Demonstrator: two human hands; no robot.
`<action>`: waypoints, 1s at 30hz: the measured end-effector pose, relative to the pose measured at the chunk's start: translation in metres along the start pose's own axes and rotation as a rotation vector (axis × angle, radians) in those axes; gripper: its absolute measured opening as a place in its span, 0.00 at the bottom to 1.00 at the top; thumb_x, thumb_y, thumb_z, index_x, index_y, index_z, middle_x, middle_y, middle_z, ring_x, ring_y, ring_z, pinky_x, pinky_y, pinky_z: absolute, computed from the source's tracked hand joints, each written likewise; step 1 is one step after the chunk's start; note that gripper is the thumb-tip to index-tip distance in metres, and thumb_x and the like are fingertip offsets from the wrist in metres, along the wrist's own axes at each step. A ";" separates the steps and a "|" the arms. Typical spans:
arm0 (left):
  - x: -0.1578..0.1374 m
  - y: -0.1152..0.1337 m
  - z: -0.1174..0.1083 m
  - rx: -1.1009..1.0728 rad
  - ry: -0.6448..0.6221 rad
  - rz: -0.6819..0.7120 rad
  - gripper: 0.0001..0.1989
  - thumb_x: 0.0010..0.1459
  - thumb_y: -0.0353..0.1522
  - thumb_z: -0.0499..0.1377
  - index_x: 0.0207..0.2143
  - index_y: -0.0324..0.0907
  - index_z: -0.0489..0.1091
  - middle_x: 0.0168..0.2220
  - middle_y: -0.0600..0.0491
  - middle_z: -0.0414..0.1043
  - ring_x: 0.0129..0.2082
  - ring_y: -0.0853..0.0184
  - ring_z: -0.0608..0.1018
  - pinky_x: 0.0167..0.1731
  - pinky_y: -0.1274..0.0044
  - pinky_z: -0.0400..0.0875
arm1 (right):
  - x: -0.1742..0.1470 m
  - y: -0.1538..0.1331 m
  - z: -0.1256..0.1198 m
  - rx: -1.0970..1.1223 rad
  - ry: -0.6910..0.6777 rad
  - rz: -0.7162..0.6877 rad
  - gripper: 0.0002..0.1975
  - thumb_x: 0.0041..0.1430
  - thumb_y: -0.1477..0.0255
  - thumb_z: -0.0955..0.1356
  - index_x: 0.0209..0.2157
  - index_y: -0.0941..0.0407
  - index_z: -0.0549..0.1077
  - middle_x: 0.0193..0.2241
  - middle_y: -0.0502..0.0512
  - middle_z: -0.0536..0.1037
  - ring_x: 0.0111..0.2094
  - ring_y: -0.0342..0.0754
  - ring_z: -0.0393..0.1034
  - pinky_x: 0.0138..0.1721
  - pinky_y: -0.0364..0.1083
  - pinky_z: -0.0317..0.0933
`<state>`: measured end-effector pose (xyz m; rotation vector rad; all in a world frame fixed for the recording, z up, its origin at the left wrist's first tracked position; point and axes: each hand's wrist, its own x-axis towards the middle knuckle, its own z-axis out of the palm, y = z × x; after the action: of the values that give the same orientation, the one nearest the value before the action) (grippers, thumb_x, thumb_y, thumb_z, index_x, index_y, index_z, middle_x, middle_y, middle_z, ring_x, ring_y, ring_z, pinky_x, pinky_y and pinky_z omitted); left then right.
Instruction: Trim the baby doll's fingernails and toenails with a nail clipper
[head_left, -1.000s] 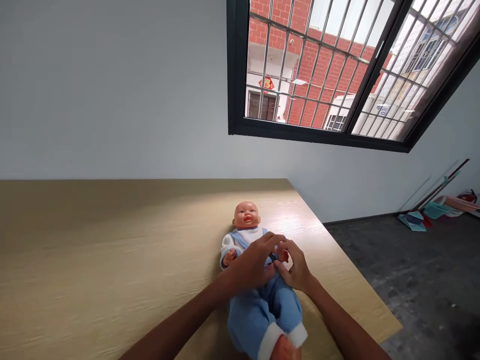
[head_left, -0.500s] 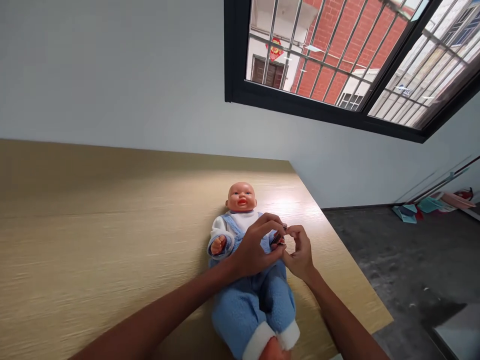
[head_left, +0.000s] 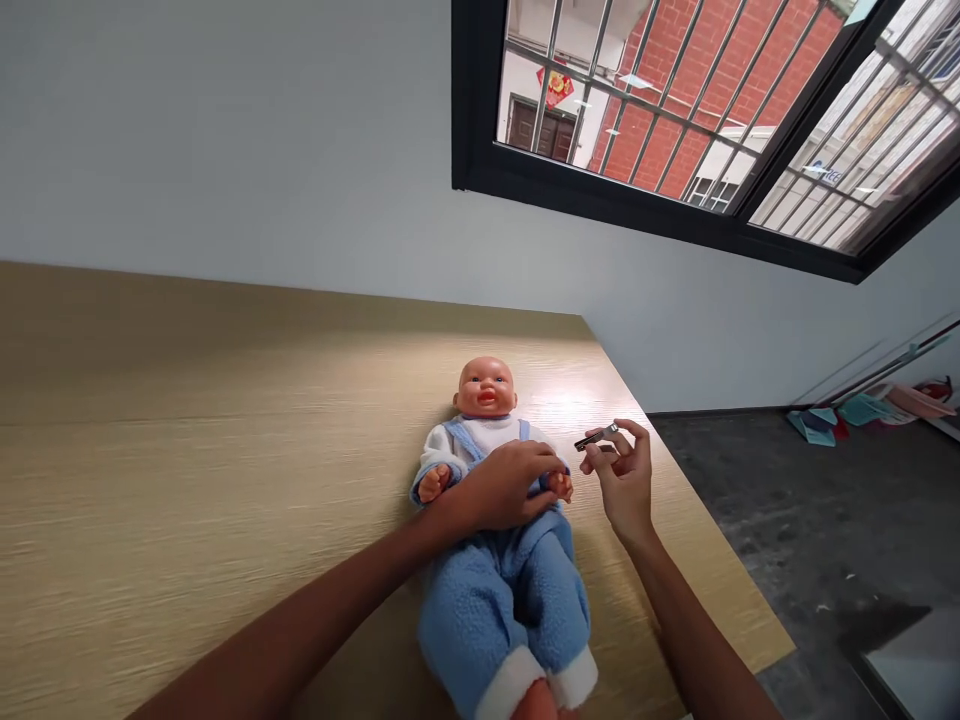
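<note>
Baby doll [head_left: 510, 550], bald head, white top, fleecy blue dungarees with white cuffs: lies on its back along the right part of the wood-grain bench [head_left: 225, 480], feet nearest and cut off by the lower edge, head toward the wall.

Left hand [head_left: 514, 485]: reaches across the doll's middle; fingers curl about the doll's left hand [head_left: 561, 486], some above, some below, exact contact partly hidden.

Right hand [head_left: 626, 485]: lifts above the bench near its right edge; pinches nail clippers between thumb and fingertips, other fingers bent.

Nail clippers [head_left: 598, 437], small, metal: in the air just beyond the doll's left hand, apart from it; darker end toward the doll, bright end at the fingers. Too small to tell how the lever stands.

Step in hand, as judged: steadying the doll's left hand, settling the hold on the clippers. Next move, as judged: calls for a firm pinch, lever under control, small fingers kept still, working end brought in gently and square.

Beyond: dark floor [head_left: 720, 500] at right, with teal cleaning gear [head_left: 814, 425] by the wall; pale wall [head_left: 225, 140]; black-framed window [head_left: 600, 205] with metal bars; red brick building [head_left: 690, 60] outside.
</note>
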<state>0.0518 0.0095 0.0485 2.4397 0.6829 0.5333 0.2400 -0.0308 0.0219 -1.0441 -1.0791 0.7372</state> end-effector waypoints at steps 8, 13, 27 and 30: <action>0.026 -0.029 -0.016 -0.128 -0.140 0.113 0.07 0.55 0.28 0.64 0.38 0.39 0.79 0.37 0.52 0.75 0.36 0.71 0.74 0.39 0.82 0.65 | -0.005 0.029 0.010 0.171 -0.062 0.256 0.26 0.54 0.57 0.74 0.46 0.54 0.62 0.37 0.51 0.78 0.21 0.38 0.68 0.23 0.41 0.67; 0.021 -0.024 -0.008 0.013 -0.045 0.069 0.06 0.62 0.29 0.59 0.39 0.43 0.77 0.41 0.51 0.72 0.42 0.68 0.72 0.42 0.78 0.63 | -0.007 0.023 0.007 0.119 -0.062 0.138 0.24 0.58 0.58 0.72 0.46 0.53 0.60 0.36 0.52 0.79 0.28 0.42 0.74 0.31 0.44 0.72; 0.018 -0.015 -0.006 0.107 0.026 -0.020 0.14 0.70 0.34 0.48 0.44 0.39 0.71 0.45 0.48 0.68 0.44 0.64 0.71 0.44 0.74 0.65 | -0.021 0.014 0.006 -0.142 -0.083 -0.261 0.18 0.63 0.71 0.70 0.48 0.51 0.58 0.43 0.55 0.79 0.44 0.45 0.77 0.40 0.44 0.73; 0.017 -0.013 -0.006 0.139 0.003 -0.002 0.12 0.69 0.33 0.49 0.40 0.40 0.71 0.43 0.49 0.68 0.44 0.64 0.70 0.45 0.73 0.64 | -0.024 0.014 0.004 -0.214 -0.103 -0.274 0.18 0.63 0.71 0.70 0.49 0.51 0.59 0.42 0.55 0.78 0.41 0.44 0.77 0.38 0.43 0.73</action>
<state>0.0573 0.0307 0.0496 2.5673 0.7469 0.5042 0.2282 -0.0452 0.0012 -1.0195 -1.3815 0.4657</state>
